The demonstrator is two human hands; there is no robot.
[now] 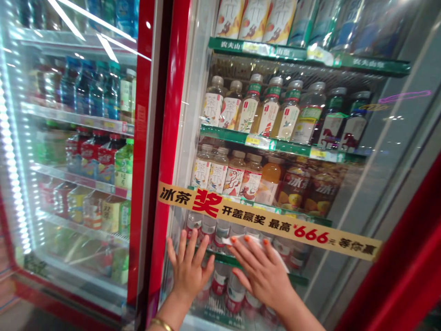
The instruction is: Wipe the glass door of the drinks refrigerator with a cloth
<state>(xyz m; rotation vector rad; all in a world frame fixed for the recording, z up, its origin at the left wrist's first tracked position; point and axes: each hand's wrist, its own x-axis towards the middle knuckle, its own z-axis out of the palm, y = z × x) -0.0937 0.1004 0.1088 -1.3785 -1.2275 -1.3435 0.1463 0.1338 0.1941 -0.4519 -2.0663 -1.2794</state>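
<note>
My left hand (189, 266) lies against the glass door (358, 193) of a red-framed drinks fridge, fingers spread, holding nothing. A gold-coloured bangle (162, 323) circles that wrist. To its right, my right hand (263, 271) presses a white tissue (283, 263) to the same glass under its fingers; only the tissue's edges show. Orange colour marks the fingernails. Just above both hands, a beige strip with Chinese lettering (268, 219) runs slantwise across the door. Bottles (236, 294) stand on the shelves behind the glass.
A second lit fridge (86, 122) with several rows of bottles stands on the left. Red frame posts (174, 101) edge the door, and a blurred red panel (406, 257) rises at the lower right. Lights reflect in the glass.
</note>
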